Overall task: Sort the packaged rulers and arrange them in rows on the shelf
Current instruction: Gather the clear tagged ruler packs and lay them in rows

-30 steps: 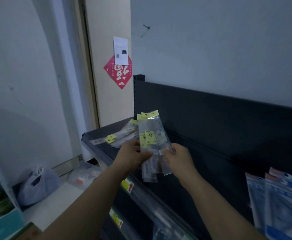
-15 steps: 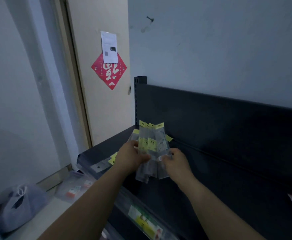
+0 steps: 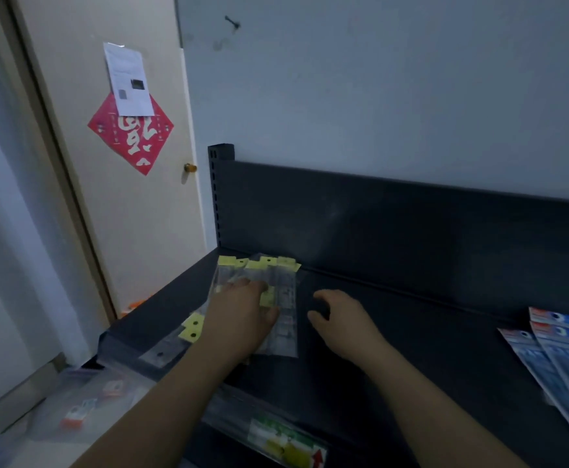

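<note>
A fan of clear ruler packets with yellow header tabs [image 3: 285, 295] lies flat on the dark shelf [image 3: 394, 332], near its back left corner. My left hand [image 3: 242, 315] rests flat on top of them, fingers spread over the packets. Just to the right, my right hand [image 3: 340, 315] hovers over bare shelf with curled fingers apart and nothing in it. More clear packets with yellow tabs [image 3: 192, 327] lie at an angle by the shelf's left front edge, partly hidden by my left forearm.
Blue and white packets [image 3: 560, 349] lie in a row at the shelf's right end. A price label strip [image 3: 283, 440] runs along the front edge. Left of the shelf is a door [image 3: 107, 197] with a red paper; bagged goods [image 3: 80, 407] sit on the floor.
The packets were held upright in both hands; now they lie on the shelf under my left hand. My right hand has let go and moved off to the right.
</note>
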Available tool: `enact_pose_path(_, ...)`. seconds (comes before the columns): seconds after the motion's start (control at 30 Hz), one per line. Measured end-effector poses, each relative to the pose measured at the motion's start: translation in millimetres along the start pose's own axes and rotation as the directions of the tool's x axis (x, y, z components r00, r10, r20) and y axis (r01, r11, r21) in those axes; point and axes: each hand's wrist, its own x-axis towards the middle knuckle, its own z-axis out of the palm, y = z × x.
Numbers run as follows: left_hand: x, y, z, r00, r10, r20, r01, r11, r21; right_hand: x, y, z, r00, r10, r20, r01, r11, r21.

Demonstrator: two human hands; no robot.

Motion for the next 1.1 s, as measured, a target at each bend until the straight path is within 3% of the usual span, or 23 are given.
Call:
enact_pose_path(0.23, 0, 56, 16, 0.968, 0.25, -0.028, -0.251, 0.958, -0.136, -45, 23, -42, 0.979, -0.006, -0.205, -0.016, 0.994, -0.105)
enact_pose_path(0.53, -24, 162, 30, 0.879, 0.477, -0.01, -0.463, 0.846, -0.264, -122, 86, -97, 0.927, 0.115, -0.357, -0.204, 0.952, -0.226)
enact_pose_path(1.1, -148, 477, 76, 0.686, 0.728, 0.021, -0.644, 0.619, -0.449, -359, 281, -260, 0.762, 0.365, -0.536, -0.549, 0.802, -0.236)
